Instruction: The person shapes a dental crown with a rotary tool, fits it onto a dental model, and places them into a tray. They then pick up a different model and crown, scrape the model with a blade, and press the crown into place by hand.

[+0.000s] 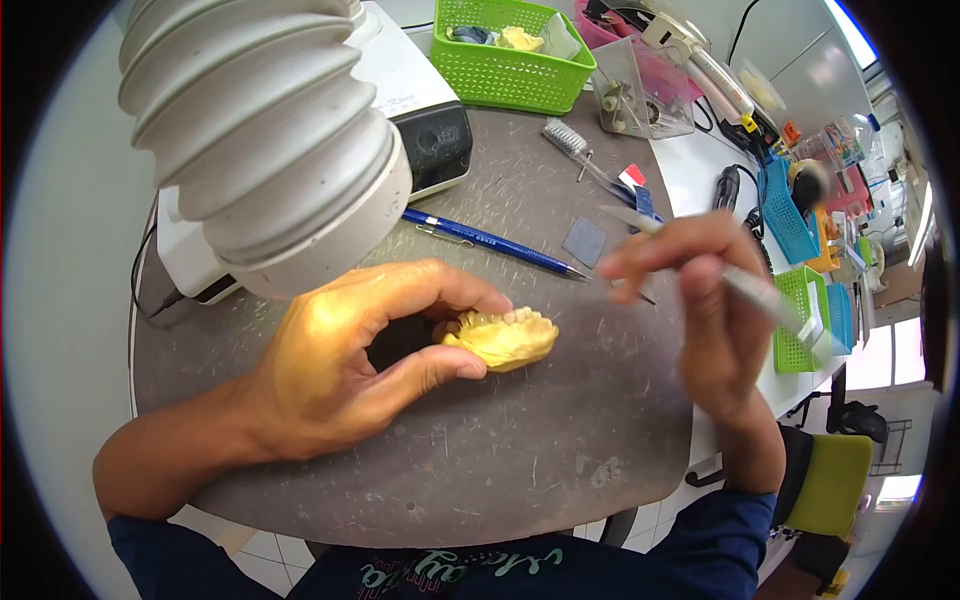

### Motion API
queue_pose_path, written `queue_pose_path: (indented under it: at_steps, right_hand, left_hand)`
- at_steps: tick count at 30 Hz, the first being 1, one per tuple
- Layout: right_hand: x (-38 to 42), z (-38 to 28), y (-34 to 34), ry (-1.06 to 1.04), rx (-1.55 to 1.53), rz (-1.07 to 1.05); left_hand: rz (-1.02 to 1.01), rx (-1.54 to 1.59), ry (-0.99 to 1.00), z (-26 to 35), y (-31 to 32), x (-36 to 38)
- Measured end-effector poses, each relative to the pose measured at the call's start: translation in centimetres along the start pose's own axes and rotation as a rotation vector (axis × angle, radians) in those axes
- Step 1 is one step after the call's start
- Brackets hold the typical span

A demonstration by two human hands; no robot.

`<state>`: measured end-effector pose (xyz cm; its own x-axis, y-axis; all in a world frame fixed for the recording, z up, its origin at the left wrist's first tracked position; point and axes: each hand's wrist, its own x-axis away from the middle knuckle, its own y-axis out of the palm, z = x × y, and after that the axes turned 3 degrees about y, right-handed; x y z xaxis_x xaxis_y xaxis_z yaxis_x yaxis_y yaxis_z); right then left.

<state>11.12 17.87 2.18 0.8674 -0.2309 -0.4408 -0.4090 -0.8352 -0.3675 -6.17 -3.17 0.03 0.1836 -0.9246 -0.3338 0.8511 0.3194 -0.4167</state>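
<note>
Matt plaster-like dental model (510, 346), scratched tabletop (570, 450), ribbed plastic hose (255, 115), glossy mechanical pencil (508, 246)

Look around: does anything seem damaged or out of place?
The gray bench top is scuffed and scratched in many places, including near the yellow tooth model in the left fingers. That looks like wear.

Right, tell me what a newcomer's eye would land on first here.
The big ribbed white hose looming at the upper left would likely catch the eye first. Next comes the yellow dental model near the middle, held in the left hand. The bright green basket stands out at the top of the view.
</note>
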Motion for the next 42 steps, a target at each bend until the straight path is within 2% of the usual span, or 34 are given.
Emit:
queue_pose_path:
  at_steps: [1,3,9,12,14,25,27,28,30,34,36,40,42]
  right_hand:
    - [-0.4,-1.2,0.5,0.027,0.273,-0.073]
    - [-0.5,-0.3,1.5,-0.129,0.279,-0.157]
    - [-0.3,-0.5,2.0,-0.034,0.346,-0.221]
    - [-0.3,-0.1,2.0,-0.017,0.333,-0.230]
    - [-0.3,-0.1,2.0,-0.001,0.332,-0.243]
    - [-0.8,-0.3,2.2,0.055,0.262,-0.263]
    - [-0.9,-0.1,2.0,0.140,0.139,-0.277]
    - [-1.0,-0.3,2.0,0.140,0.143,-0.275]
    - [-1.4,-0.6,1.9,0.269,0.139,-0.290]
    - [-2.3,-0.8,1.9,0.247,0.167,-0.376]
    - [-2.7,-1.0,2.0,0.300,0.134,-0.416]
    - [-2.7,-1.3,2.2,0.321,0.130,-0.419]
    - [-2.5,-1.1,2.2,0.265,0.133,-0.399]
  left_hand:
    - [-0.012,0.017,0.001,0.1,0.0,0.0]
    - [-0.020,0.038,0.000,0.2,0.0,0.0]
    - [0.021,0.080,-0.036,0.3,0.2,0.1]
    - [0.032,0.165,-0.071,0.2,0.1,0.0]
    - [-0.013,0.091,-0.014,0.0,-0.1,-0.1]
    - [-0.020,0.051,0.019,-0.1,-0.2,-0.1]
    - [-0.025,0.040,0.026,0.0,-0.3,-0.2]
    - [-0.022,0.038,0.038,0.0,-0.3,-0.2]
    - [-0.018,0.039,0.052,0.0,-0.3,-0.2]
    - [-0.010,0.076,0.037,-0.3,-0.1,0.1]
    - [0.011,0.107,0.030,-0.4,0.1,0.2]
    - [0.009,0.176,0.021,-0.7,0.2,0.3]
    - [0.003,0.190,0.023,-0.8,0.3,0.2]
